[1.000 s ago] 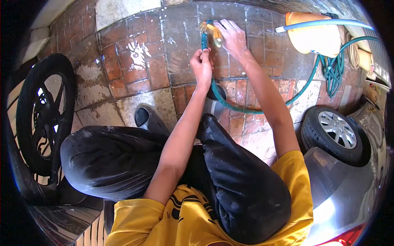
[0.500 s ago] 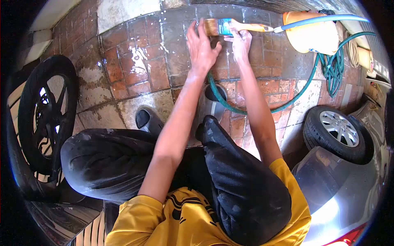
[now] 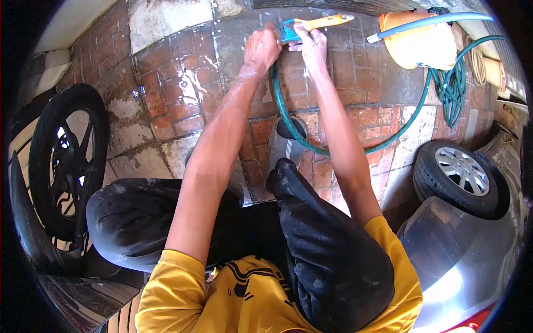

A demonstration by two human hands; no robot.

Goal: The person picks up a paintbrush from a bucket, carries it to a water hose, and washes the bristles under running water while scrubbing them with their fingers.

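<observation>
Gripping one brush [image 3: 313, 24] in right hand [image 3: 312, 45], one hose [image 3: 284, 119] in left hand [image 3: 261, 49]; motorcycle wheel [image 3: 65, 166] and car wheel [image 3: 461, 178] flank open brick floor [image 3: 166, 94].

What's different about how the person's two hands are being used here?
The left hand is a closed fist round the end of a green hose, while the right hand grips a paintbrush near its blue band. The left hand's hose is long and curves away over the brick floor; the right hand's paintbrush is short and stiff, its yellow handle pointing right. Both hands are shut and close together.
</observation>
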